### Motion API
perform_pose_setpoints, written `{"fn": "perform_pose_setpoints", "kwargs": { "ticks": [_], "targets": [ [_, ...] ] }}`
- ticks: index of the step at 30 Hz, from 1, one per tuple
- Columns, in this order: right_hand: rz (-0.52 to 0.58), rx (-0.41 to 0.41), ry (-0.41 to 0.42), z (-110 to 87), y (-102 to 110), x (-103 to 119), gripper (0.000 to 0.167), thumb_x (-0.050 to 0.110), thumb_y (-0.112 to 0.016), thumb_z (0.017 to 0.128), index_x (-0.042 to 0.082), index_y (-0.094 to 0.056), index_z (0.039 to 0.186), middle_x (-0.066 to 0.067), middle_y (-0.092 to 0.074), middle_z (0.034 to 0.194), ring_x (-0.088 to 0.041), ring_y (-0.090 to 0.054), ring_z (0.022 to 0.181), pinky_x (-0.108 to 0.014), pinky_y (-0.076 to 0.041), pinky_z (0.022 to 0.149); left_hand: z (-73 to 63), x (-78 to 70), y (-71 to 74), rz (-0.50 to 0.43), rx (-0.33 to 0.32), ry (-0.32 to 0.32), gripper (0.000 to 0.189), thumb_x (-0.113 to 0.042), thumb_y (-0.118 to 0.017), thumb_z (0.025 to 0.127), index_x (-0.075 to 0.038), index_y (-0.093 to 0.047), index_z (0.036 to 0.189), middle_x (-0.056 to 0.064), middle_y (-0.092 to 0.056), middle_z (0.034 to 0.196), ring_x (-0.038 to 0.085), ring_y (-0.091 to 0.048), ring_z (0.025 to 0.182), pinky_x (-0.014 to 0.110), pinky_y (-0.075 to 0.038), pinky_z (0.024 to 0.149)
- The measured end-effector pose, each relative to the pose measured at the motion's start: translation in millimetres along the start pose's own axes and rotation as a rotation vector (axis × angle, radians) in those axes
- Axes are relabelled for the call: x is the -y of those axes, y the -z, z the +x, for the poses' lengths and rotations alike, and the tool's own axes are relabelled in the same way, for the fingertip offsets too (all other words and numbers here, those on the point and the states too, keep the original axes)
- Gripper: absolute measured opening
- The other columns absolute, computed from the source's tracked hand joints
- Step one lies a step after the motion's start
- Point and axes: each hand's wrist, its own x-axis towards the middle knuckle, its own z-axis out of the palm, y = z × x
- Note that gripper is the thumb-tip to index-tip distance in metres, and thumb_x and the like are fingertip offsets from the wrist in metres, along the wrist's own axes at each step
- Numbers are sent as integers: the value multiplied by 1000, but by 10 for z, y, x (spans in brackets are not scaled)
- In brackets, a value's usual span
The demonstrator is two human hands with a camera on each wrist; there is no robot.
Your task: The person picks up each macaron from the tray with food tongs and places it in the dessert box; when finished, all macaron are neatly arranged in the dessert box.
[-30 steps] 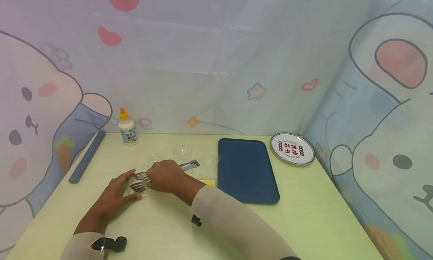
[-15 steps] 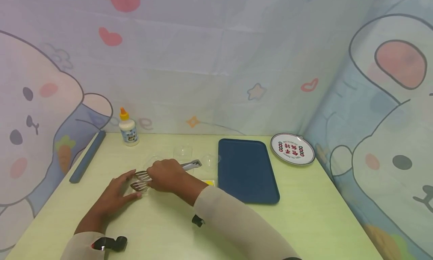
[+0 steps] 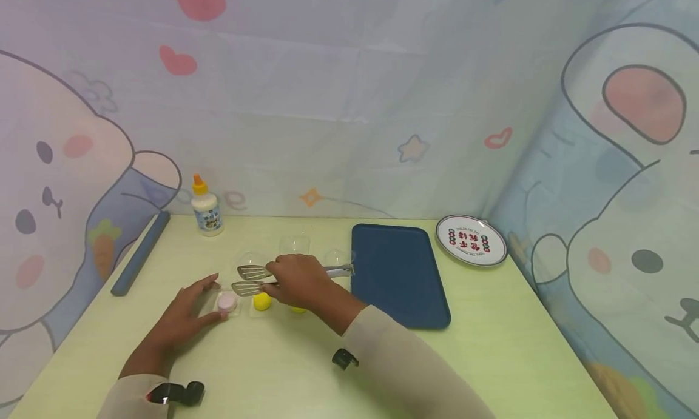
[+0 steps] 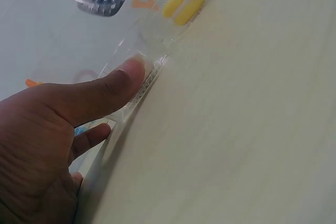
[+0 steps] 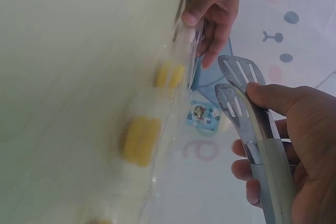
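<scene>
My left hand [image 3: 185, 315] holds a small clear plastic box at its sides, thumb on the near side and fingers on the far side. Inside sits a pale pink macaron [image 3: 227, 302]. Beside it, a yellow macaron [image 3: 262, 301] stands in a clear box, and another yellow macaron [image 3: 298, 310] shows partly behind my right wrist. My right hand [image 3: 303, 279] grips metal tongs [image 3: 250, 288] above these boxes; their slotted ends are apart with nothing between them. In the right wrist view, yellow macarons [image 5: 142, 141] line up in clear packaging.
Clear domed lids [image 3: 295, 244] lie behind the boxes. A dark blue tray [image 3: 401, 273] is to the right, with a printed white plate [image 3: 472, 240] beyond. At the back left are a glue bottle [image 3: 207, 210] and a blue-grey bar [image 3: 141, 255].
My right hand has lifted the tongs off the left box and moved right, and their ends stand clear of it. The pink macaron now shows uncovered. My left hand has stayed in place.
</scene>
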Motion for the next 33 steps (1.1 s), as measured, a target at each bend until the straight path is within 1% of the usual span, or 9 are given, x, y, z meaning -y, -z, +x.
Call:
{"fn": "perform_pose_setpoints", "kwargs": {
  "ticks": [2,6,11,15,19,24,29,33],
  "targets": [
    [10,-30,-9,-85,-18,-65,33,55,-66,107,25,-77,117,12,-71,94,-3,-62,75,-22,-46,58,2,-15,-7,0,-2,1,91,-25,-89,92,2,-40,163,31,-64,147,59,-40,152,81,-15,127],
    [37,-84,-35,-227,-50,-161,40,56,-66,106,25,-77,130,11,-78,110,-4,-72,85,-22,-53,63,-1,-46,-2,-6,-6,3,89,-24,-88,92,3,-41,162,31,-64,147,59,-41,152,81,-14,127],
    [91,-120,-70,-366,-106,-260,45,55,-67,106,25,-75,138,8,-80,121,-7,-78,97,-25,-60,69,-7,-52,-2,2,5,18,89,-25,-88,93,2,-40,163,32,-63,148,60,-39,152,81,-14,127],
    [135,-134,-94,-449,-141,-342,46,53,-68,106,23,-74,141,6,-80,128,-11,-80,107,-31,-64,79,-8,-47,1,0,13,26,90,-25,-88,92,2,-39,164,33,-62,150,61,-37,154,81,-13,128],
    [167,-164,-105,-537,-188,-437,46,51,-70,105,21,-75,140,3,-81,128,-15,-80,110,-34,-66,84,-12,-33,7,-10,12,19,91,-26,-88,92,1,-39,164,32,-62,150,61,-36,154,80,-12,129],
    [223,-226,-120,-669,-267,-609,45,47,-75,102,16,-77,135,-3,-82,124,-20,-81,107,-39,-67,82,-23,-47,19,10,12,21,91,-26,-88,92,0,-39,164,32,-62,149,60,-40,149,82,-22,123],
    [243,-231,-188,-842,-315,-803,46,46,-77,101,16,-77,135,-6,-82,126,-27,-81,108,-46,-67,84,-17,-53,23,24,20,30,93,-27,-89,92,-1,-38,165,31,-61,150,60,-40,149,82,-25,121],
    [222,-240,-243,-986,-384,-968,48,48,-79,99,16,-78,135,-6,-82,125,-27,-80,110,-47,-67,86,-8,-47,8,17,27,39,94,-28,-89,92,-1,-37,165,31,-60,152,61,-37,153,83,-20,124]
  ]
}}
